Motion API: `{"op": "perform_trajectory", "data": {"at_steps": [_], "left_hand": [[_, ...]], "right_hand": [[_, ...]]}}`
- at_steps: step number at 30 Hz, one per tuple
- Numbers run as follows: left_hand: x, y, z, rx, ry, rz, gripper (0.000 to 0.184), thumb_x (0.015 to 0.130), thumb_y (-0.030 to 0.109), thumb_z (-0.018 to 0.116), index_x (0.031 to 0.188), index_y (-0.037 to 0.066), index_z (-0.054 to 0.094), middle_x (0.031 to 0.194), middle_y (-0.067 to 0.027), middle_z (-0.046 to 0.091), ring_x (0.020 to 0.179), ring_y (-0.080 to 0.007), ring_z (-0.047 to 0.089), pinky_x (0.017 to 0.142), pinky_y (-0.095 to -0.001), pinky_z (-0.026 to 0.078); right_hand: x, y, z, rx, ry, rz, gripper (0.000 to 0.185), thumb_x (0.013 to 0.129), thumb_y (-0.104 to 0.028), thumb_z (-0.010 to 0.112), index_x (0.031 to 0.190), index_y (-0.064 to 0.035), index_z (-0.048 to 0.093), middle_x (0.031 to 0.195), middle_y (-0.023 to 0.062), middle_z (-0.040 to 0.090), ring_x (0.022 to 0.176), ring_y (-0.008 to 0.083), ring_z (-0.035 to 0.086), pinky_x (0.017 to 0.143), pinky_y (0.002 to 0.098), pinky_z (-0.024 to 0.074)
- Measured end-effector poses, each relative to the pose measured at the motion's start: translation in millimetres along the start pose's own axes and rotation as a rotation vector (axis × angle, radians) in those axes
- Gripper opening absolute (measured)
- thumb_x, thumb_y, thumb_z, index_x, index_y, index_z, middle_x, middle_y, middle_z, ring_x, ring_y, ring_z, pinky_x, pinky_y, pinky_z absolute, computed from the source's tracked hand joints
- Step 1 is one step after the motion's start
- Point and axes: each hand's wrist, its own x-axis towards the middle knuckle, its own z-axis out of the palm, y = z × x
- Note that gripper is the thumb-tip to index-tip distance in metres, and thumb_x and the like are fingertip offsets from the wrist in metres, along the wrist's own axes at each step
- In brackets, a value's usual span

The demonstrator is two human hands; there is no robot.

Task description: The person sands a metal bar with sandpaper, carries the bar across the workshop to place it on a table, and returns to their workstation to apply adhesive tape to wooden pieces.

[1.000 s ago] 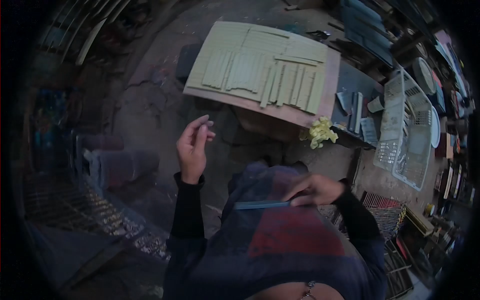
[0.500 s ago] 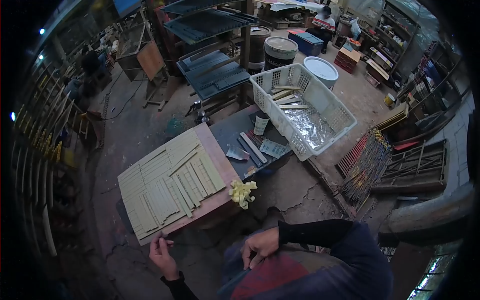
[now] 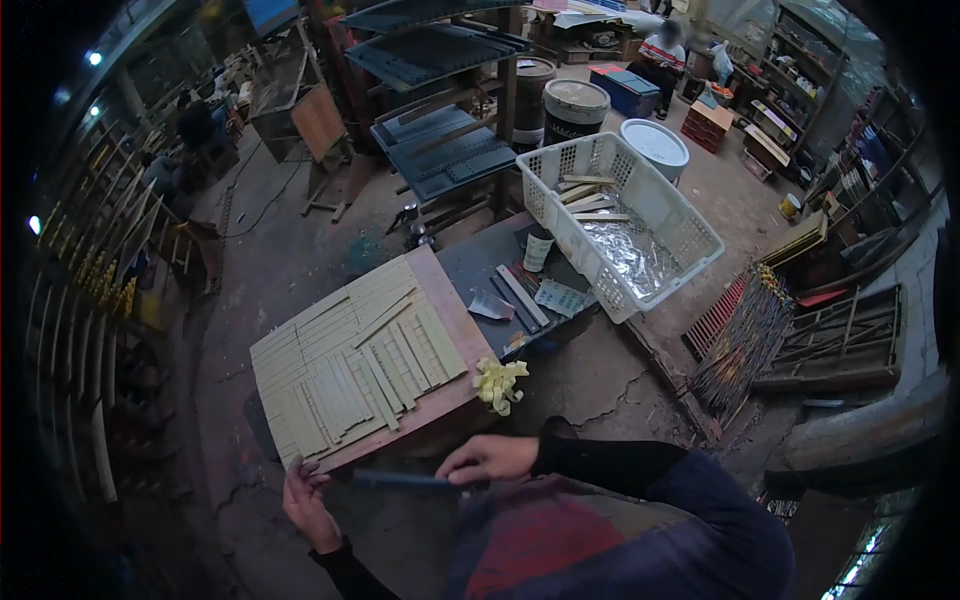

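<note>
Right hand (image 3: 492,460) pinches dark flat bar (image 3: 400,480), off near edge of board (image 3: 446,310). Left hand (image 3: 308,502) half-curled beside board's near corner; cannot tell grip. Better keep bar steady.

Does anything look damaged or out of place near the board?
Yes: the concrete floor has a jagged crack right of the board, and a curly yellow bunch sits at the board's corner, unlike the flat strips.

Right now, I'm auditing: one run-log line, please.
right hand: holds long bluish strip; left hand: near pinkish flat board; pale thin slats: on board
</note>
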Motion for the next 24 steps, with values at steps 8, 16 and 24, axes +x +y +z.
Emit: {"op": "perform_trajectory", "data": {"at_steps": [8, 16, 24], "left_hand": [[-27, 19, 123, -0.072, -0.268, 0.066, 0.034, 0.087, 0.012, 0.06, 0.114, -0.006, 0.049, 0.089, -0.0061, 0.06, 0.072, -0.0087, 0.057, 0.066, -0.0218, 0.047], [-7, 41, 147, -0.148, -0.328, -0.043, 0.026, 0.091, 0.018, 0.054, 0.092, -0.006, 0.063, 0.073, -0.0038, 0.062, 0.064, -0.0066, 0.056, 0.057, -0.0199, 0.046], [8, 51, 159, -0.29, -0.374, -0.052, 0.026, 0.091, 0.019, 0.053, 0.089, -0.005, 0.063, 0.071, -0.0058, 0.062, 0.057, -0.0096, 0.059, 0.05, -0.0217, 0.049]], "right_hand": [[-4, -32, 11, -0.019, 0.268, -0.159, 0.032, 0.096, -0.016, 0.042, 0.124, -0.0015, 0.047, 0.084, 0.0019, 0.057, 0.075, 0.0069, 0.056, 0.066, 0.0221, 0.047], [-23, -47, 27, -0.094, 0.624, -0.236, 0.025, 0.092, -0.012, 0.048, 0.112, 0.0009, 0.056, 0.071, 0.0021, 0.062, 0.051, 0.0051, 0.051, 0.044, 0.0188, 0.0417], [-36, -42, 30, -0.038, 0.667, -0.264, 0.026, 0.092, -0.011, 0.048, 0.113, 0.0005, 0.058, 0.072, 0.0035, 0.063, 0.051, 0.0058, 0.053, 0.043, 0.0195, 0.0435]]}}
